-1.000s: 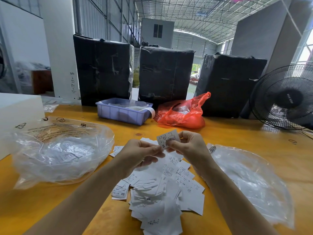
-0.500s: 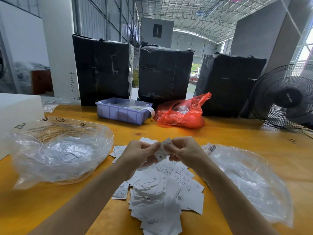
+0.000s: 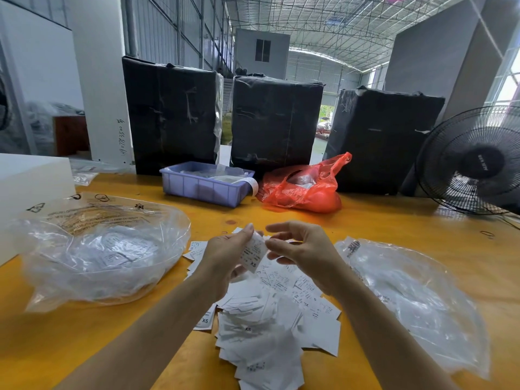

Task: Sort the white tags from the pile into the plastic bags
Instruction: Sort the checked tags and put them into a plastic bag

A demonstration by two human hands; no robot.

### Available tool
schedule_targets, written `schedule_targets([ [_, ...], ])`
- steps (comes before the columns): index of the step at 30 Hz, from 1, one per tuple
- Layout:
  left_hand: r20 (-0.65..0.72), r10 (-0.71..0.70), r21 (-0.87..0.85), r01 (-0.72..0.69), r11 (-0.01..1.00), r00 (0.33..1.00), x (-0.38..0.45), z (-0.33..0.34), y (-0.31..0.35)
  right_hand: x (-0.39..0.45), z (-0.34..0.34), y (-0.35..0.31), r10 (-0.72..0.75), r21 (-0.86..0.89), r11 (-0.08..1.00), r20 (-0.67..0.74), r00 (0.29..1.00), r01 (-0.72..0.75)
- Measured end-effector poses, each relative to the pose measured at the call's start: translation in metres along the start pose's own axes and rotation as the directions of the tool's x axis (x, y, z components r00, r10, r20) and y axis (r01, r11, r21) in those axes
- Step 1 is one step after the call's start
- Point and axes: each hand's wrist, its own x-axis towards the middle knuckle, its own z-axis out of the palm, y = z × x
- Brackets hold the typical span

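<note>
Left hand point(image 3: 225, 257) pinches an XS tag point(image 3: 254, 253) upright above the pile point(image 3: 270, 319), apparently to read its size; right hand point(image 3: 302, 249) hovers beside, loosely open, holding nothing, between the bags point(image 3: 98, 254).

Beyond the fingers, a lilac plastic tray point(image 3: 206, 187) sits on the yellow surface point(image 3: 394, 220), with a red plastic bag point(image 3: 305, 190) just beside it to the right. Behind these stand three black-wrapped bales point(image 3: 277, 122) in a row. Far right of the fingers, a black fan point(image 3: 475, 161) faces inward. Far left, a white block point(image 3: 31, 178) rests at the surface's edge, a white pillar point(image 3: 101, 80) behind it.
</note>
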Motion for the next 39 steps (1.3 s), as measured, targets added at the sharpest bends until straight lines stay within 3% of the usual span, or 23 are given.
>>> schedule_targets([
  [8, 0.079, -0.026, -0.016, 0.027, 1.000, 0.997, -0.002, 0.000, -0.001, -0.001, 0.004, 0.002, 0.070, 0.157, 0.985, 0.020, 0.997, -0.072],
  [14, 0.157, -0.065, 0.079, 0.053, 0.995, 0.985, 0.000, -0.002, 0.001, 0.000, 0.002, 0.003, 0.142, 0.204, 0.972, -0.102, 0.985, -0.119],
  [19, 0.141, -0.038, 0.204, 0.008, 0.979, 0.989, 0.005, -0.012, 0.002, 0.001, -0.004, 0.002, 0.204, 0.264, 0.951, -0.151, 0.967, -0.160],
  [28, 0.162, 0.018, 0.314, -0.069, 0.947, 0.987, 0.011, -0.023, 0.004, 0.000, -0.001, 0.001, 0.182, 0.198, 0.969, -0.168, 0.969, -0.147],
  [33, -0.029, 0.224, 0.532, -0.175, 0.828, 0.974, 0.019, -0.060, 0.027, 0.000, -0.003, 0.000, 0.153, 0.142, 0.982, -0.193, 0.969, -0.126],
  [36, -0.259, 0.391, 0.639, -0.147, 0.755, 0.883, 0.026, -0.106, 0.045, 0.000, -0.007, -0.001, 0.144, 0.125, 0.985, -0.208, 0.968, -0.120],
  [39, -0.415, 0.432, 0.685, -0.038, 0.727, 0.801, 0.033, -0.148, 0.052, 0.001, -0.009, -0.003, 0.127, 0.095, 0.989, -0.212, 0.969, -0.109],
])
